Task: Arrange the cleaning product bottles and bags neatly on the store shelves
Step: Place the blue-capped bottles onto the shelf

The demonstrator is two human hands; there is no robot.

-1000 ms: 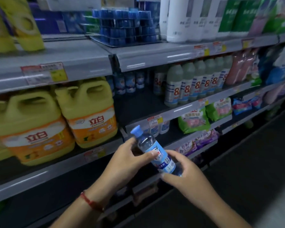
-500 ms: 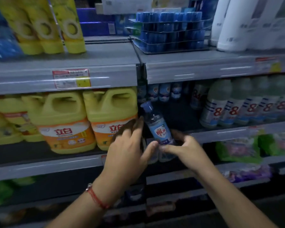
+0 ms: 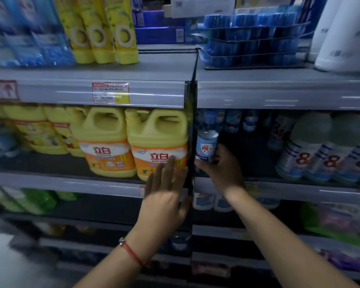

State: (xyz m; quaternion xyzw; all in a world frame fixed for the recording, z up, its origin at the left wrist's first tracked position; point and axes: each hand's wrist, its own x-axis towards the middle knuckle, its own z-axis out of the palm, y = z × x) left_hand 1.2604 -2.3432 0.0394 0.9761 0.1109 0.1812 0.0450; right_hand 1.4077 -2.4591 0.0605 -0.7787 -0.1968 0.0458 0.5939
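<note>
Since before, our left hand point(image 3: 164, 196) has let go, fingers spread; our right hand point(image 3: 222, 169) grips the small bottle point(image 3: 206, 146) just right of the yellow jug point(image 3: 158, 142), with blue-capped bottles point(image 3: 233, 121) behind it.

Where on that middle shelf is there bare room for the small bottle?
The dark patch right of the small bottle in the right hand, before the white bottles, is bare. Left of the divider, yellow jugs crowd the shelf.

Right hand point(image 3: 220, 169) grips small bottle point(image 3: 206, 145) on shelf point(image 3: 279, 189).
</note>
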